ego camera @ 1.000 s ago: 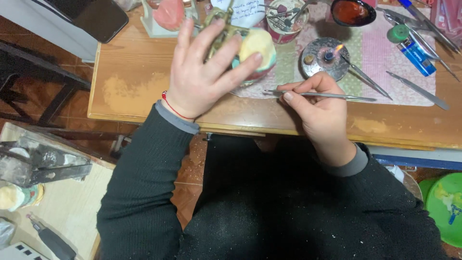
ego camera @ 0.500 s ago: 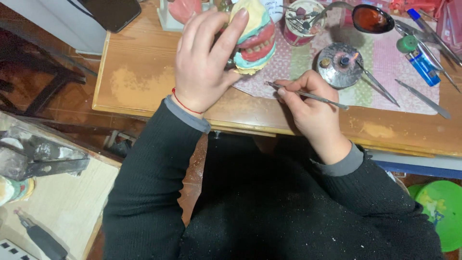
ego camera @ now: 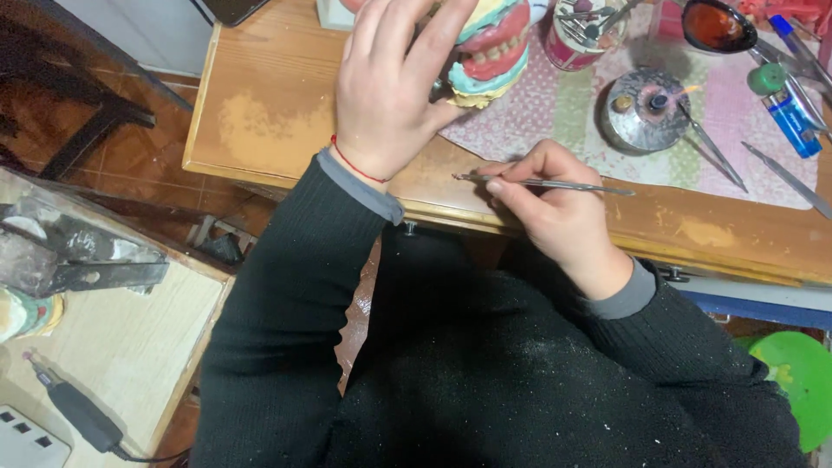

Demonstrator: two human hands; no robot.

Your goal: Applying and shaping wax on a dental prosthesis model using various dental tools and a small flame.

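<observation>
My left hand (ego camera: 390, 82) wraps over a denture model (ego camera: 490, 48) with pink gums, white teeth and a yellowish base, holding it tilted above the wooden table (ego camera: 260, 130). A red thread circles that wrist. My right hand (ego camera: 546, 204) pinches a thin metal carving tool (ego camera: 542, 183) that lies level near the table's front edge, its tip pointing left, a short way below the model. Both arms wear black sleeves.
A patterned cloth (ego camera: 563, 104) carries a small round metal burner (ego camera: 646, 108) with a flame, a can of tools (ego camera: 585, 30), a dark bowl (ego camera: 715, 24), a blue lighter (ego camera: 793, 117) and loose metal instruments (ego camera: 711, 147). A side bench (ego camera: 113, 347) stands lower left, a green stool (ego camera: 797, 381) lower right.
My view has moved closer and the table has shifted up. The left hand has tilted the model further, showing its teeth. The right hand with the tool has drawn back toward the table edge.
</observation>
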